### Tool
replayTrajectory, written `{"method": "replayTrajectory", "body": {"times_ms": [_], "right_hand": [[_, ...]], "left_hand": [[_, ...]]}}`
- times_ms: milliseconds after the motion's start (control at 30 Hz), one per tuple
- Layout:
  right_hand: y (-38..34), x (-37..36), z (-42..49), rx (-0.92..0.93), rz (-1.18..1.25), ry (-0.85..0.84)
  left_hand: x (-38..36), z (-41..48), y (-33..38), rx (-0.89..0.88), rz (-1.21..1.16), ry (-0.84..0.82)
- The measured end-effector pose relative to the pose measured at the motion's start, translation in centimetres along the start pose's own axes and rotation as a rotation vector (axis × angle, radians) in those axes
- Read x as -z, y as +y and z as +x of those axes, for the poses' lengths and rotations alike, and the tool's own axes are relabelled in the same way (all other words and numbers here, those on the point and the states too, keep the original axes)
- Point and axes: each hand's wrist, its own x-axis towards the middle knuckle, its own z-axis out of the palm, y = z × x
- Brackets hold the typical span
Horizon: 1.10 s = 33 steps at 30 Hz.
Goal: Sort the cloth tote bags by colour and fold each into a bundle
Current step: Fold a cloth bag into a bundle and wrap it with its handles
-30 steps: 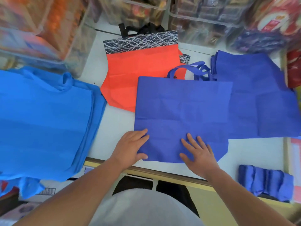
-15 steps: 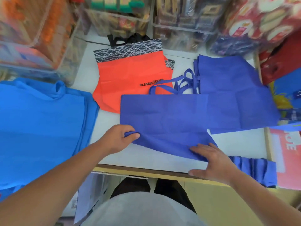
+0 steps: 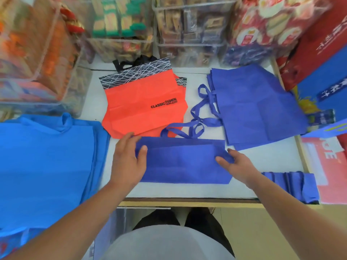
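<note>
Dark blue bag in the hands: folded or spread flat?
Folded over once: a doubled layer's edge crosses the dark blue bag; left hand and right hand pinch its ends.

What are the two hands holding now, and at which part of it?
The dark blue tote bag, half folded: the left hand grips its left edge, and the right hand pinches its right edge.

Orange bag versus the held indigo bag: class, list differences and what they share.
The orange bag lies flat, untouched; the indigo bag is folded over, gripped by the left hand and right hand. The orange bag has a scribble-patterned band and print; the indigo bag is plain. The orange bag's handles are black; the indigo bag's match its cloth. Both lie on the table.
</note>
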Motion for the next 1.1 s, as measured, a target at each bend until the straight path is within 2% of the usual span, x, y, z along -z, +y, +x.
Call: {"method": "replayTrajectory", "body": {"times_ms": [100, 133, 200, 300, 367, 400, 467, 533, 567, 633, 700, 867, 967, 1100], "right_hand": [[-0.4, -1.2, 1.8, -0.021, -0.089, 0.035], [-0.2, -1.6, 2.6, -0.031, -0.121, 0.053], [0.2, -2.4, 3.7, -0.043, -0.172, 0.108], [1.1, -3.4, 4.8, -0.036, -0.197, 0.168], [0.9, -4.1, 4.5, -0.017, -0.266, 0.289], [0.8, -4.5, 4.0, 0.045, -0.362, 0.388], [0.8, -6.3, 2.8, 0.343, -0.563, 0.500], [0.8, -9.0, 1.1, 0.611, -0.651, 0.347], [0.7, -10.4, 0.3, 0.634, -0.676, 0.215], [0.7, -12.3, -0.6, 0.513, -0.742, -0.013], [1.3, -12.8, -0.2, 0.377, -0.790, -0.124], [1.9, -12.0, 1.0, 0.312, -0.680, -0.247], [1.6, -11.4, 1.1, 0.325, -0.655, -0.251], [0.4, -9.0, 1.2, 0.410, -0.800, -0.238]], "left_hand": [[-1.8, -2.4, 0.3, -0.286, 0.209, -0.337], [-2.3, -3.1, 0.2, -0.317, 0.312, -0.485], [-3.1, -4.0, -0.4, -0.264, 0.504, -0.704], [-3.6, -3.8, -1.3, -0.199, 0.630, -0.799], [-4.0, -3.2, -1.6, -0.201, 0.659, -0.861], [-4.1, -2.9, -1.9, -0.186, 0.645, -0.883], [-4.6, -2.6, -2.4, -0.140, 0.579, -0.861], [-4.8, -2.5, -2.9, -0.131, 0.512, -0.796], [-4.7, -2.5, -3.2, -0.146, 0.491, -0.774], [-4.5, -2.5, -3.9, -0.177, 0.458, -0.756], [-4.1, -2.2, -4.8, -0.205, 0.441, -0.755], [-3.5, -2.2, -7.9, -0.325, 0.304, -0.665], [-3.5, -2.1, -8.7, -0.389, 0.278, -0.683], [-2.2, -0.3, -7.4, -0.177, 0.175, -0.848]]}}
